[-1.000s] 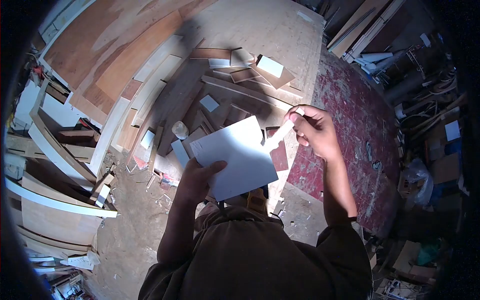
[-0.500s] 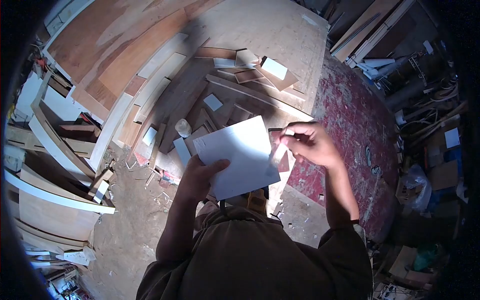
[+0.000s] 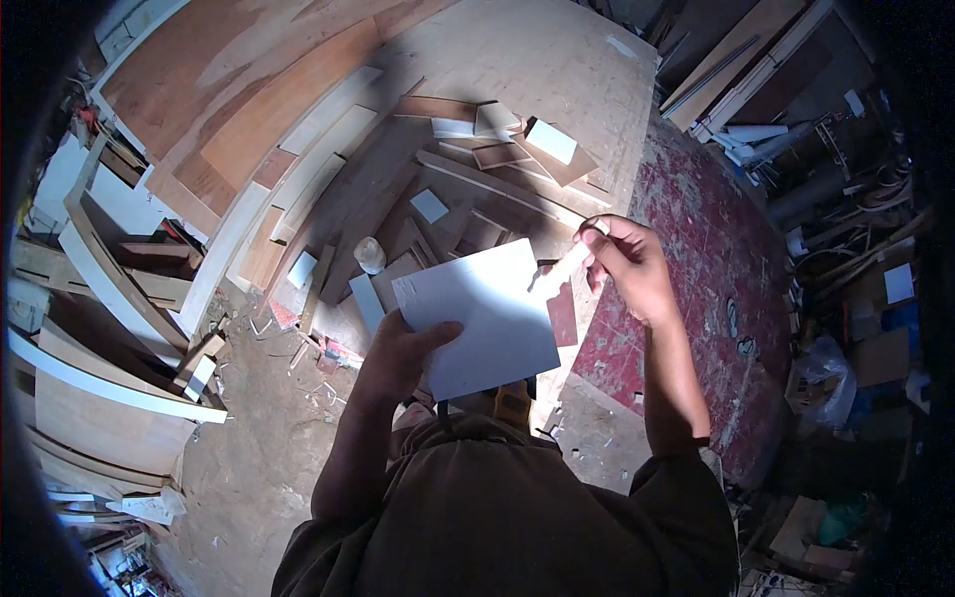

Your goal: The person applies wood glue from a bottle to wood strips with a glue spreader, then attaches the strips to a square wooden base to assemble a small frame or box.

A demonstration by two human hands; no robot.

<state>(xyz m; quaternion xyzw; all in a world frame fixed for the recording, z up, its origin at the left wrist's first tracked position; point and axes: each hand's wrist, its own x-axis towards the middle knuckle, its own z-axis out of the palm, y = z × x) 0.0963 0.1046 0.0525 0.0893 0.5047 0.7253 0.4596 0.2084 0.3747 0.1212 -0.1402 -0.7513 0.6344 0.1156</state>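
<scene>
A white rectangular board is gripped at its left edge by my left hand, the thumb lying on its upper face. Beside the board's right edge, my right hand pinches a pale, light-coloured brush-like tool. The tool's lower end points down and left to that edge; whether it touches is unclear. Beyond the board, a small pale container stands among wood offcuts on the work surface.
A wooden table bears long strips and small white pieces. Curved white-edged panels stand at the left. A worn red surface lies at right, with stacked boards and clutter beyond. A yellow tool shows near my waist.
My right hand has moved up and slightly right with the tool, which now lies nearer the board's upper right edge. The board in my left hand has shifted slightly.
</scene>
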